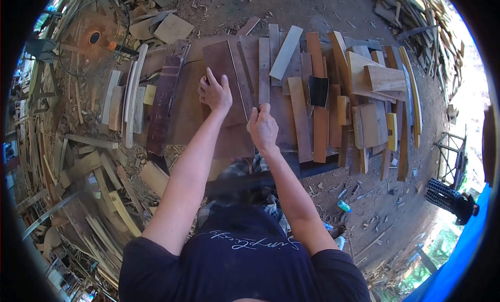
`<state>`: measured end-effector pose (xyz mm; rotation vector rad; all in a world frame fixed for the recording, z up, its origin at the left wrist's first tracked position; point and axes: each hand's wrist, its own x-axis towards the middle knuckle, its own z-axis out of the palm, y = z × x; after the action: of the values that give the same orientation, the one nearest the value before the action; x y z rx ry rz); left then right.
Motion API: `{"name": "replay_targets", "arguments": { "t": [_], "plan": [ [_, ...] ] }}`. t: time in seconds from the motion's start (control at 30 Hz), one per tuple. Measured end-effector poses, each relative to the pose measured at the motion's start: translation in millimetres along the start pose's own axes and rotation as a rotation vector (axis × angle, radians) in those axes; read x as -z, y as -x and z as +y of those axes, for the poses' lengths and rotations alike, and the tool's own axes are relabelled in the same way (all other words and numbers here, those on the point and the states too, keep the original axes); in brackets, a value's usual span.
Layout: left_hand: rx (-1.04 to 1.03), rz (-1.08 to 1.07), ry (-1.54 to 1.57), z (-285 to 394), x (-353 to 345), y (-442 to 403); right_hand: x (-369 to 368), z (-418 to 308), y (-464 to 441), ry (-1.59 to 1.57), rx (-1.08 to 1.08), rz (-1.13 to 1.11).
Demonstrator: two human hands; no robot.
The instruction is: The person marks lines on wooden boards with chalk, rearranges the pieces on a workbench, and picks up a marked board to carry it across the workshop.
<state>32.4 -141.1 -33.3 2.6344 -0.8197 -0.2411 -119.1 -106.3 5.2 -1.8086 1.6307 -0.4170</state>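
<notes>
Your L hand (215, 96), ctr of frame, has fingers spread over the dark board (221, 57); board lies under & beyond them; can't tell if they press it; your R hand (263, 129), just right of ctr, is curled at the narrow strip's (264, 67) lower end; grip unclear.

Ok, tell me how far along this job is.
Perhaps partway. The pale strips at the left end look sorted, lying roughly side by side. In hand: the left hand is over the dark board, the right hand at the near end of a narrow strip. Likely left: the crisscrossed pieces at the right end, though one picture can't settle that.
</notes>
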Motion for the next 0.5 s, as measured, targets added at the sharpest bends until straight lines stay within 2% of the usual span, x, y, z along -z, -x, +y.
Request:
{"name": "replay_targets", "arguments": {
  "t": [0.1, 0.17, 0.5],
  "plan": [
    [-0.094, -0.018, -0.090, -6, -12, 9, -9, -9, -7, -0.015, 0.019, 0.014],
    [-0.127, 0.074, -0.124, -7, -20, 9, -19, -7, -11, 0.067, 0.087, 0.044],
    [-0.163, 0.123, -0.188, -7, -22, 10, -22, -24, -19, 0.166, 0.107, -0.014]
  ]
}}
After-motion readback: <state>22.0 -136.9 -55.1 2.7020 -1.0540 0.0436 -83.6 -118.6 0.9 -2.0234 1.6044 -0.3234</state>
